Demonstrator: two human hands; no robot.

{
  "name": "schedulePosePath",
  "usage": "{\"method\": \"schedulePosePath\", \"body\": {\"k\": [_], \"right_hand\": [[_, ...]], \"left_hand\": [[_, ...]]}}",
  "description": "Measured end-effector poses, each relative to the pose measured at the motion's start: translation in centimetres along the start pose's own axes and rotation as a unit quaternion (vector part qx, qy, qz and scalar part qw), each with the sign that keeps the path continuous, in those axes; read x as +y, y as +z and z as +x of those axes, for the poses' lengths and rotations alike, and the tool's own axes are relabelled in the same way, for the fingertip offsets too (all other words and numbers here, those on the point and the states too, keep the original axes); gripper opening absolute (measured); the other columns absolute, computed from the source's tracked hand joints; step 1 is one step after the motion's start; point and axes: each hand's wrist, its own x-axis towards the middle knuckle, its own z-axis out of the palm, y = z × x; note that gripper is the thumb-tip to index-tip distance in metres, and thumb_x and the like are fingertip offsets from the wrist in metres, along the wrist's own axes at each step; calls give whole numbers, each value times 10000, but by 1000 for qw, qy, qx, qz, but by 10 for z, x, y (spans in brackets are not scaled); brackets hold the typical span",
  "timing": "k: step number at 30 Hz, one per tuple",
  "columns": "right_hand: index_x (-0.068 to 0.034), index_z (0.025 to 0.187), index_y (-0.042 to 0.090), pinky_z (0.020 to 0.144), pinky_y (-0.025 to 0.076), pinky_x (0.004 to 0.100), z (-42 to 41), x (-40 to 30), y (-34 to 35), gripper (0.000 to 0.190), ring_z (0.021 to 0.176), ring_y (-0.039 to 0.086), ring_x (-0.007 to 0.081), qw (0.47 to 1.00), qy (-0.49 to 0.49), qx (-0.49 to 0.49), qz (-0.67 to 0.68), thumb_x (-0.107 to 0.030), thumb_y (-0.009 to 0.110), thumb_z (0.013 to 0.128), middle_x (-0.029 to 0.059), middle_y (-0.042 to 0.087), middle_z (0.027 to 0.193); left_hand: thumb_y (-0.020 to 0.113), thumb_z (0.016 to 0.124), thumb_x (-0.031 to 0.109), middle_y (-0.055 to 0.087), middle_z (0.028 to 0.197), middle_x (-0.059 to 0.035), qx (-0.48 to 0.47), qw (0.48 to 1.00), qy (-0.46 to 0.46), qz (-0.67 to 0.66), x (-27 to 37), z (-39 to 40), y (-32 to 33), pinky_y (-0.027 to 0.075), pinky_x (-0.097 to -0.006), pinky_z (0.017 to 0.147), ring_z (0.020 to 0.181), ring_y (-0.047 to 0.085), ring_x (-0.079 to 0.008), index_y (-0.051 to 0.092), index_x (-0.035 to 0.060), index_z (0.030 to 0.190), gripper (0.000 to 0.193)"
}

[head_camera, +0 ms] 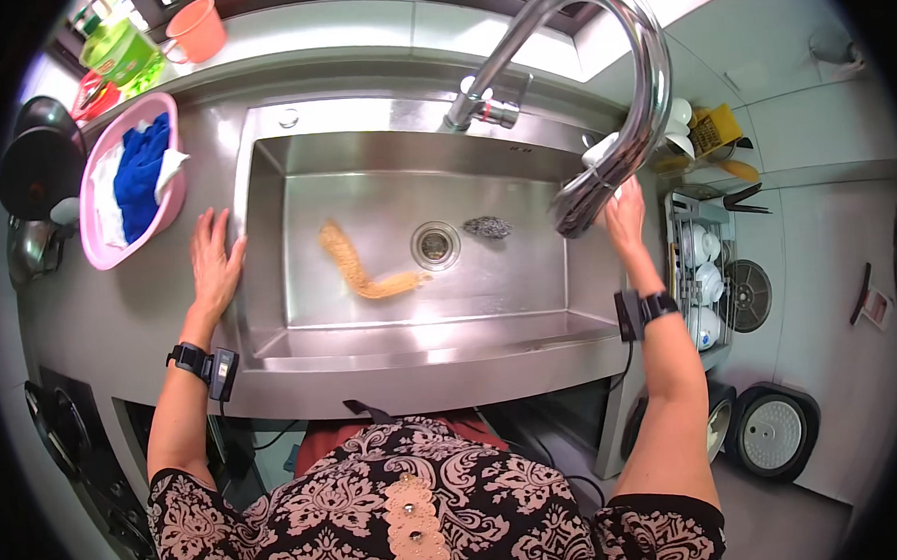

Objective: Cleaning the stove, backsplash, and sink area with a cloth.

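My left hand (215, 260) rests palm down on the steel counter beside the sink's left rim, fingers slightly apart and holding nothing. At the sink's right edge, my right hand (626, 216) is partly hidden behind the chrome faucet spout (653, 68). A white object (600, 151) shows near its fingers; whether the hand grips it is hidden. Inside the stainless steel sink (420, 150) lies a bent, tan loofah-like scrubber (362, 272). A steel wool scourer (487, 227) lies just right of the drain strainer (436, 245).
A pink basin (91, 220) with blue and white cloths stands at left, near dark pans (42, 174). An orange mug (196, 30) and a green bottle (119, 50) stand on the back ledge. At right are a dish rack (676, 251) with bowls and a rice cooker (774, 431).
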Motion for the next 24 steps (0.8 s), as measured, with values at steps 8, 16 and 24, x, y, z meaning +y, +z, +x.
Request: {"method": "schedulePosePath", "body": {"k": [8, 16, 24], "right_hand": [[-110, 1272, 570, 1158, 110, 551, -67, 197, 96, 413, 1353, 355, 257, 807, -175, -212, -522, -230, 466, 891, 103, 498, 1371], [-50, 1037, 641, 904, 456, 419, -134, 85, -13, 265, 991, 594, 363, 887, 85, -449, -57, -79, 569, 783, 185, 653, 972], [-64, 1169, 608, 984, 417, 393, -14, 178, -1, 441, 1112, 523, 378, 995, -82, -48, -26, 45, 560, 744, 170, 590, 1205]], "left_hand": [[588, 883, 266, 308, 1484, -118, 61, 991, 41, 110, 23, 5, 15, 213, -482, 1139, 1398, 251, -317, 354, 131, 1429, 609], [580, 887, 241, 326, 1476, -119, 65, 990, 39, 120, 29, 1, 13, 228, -465, 1137, 1385, 274, -321, 359, 130, 1427, 594], [576, 895, 254, 342, 1471, -119, 63, 990, 53, 114, 36, 11, 20, 243, -450, 1131, 1375, 297, -317, 381, 130, 1417, 570]]}}
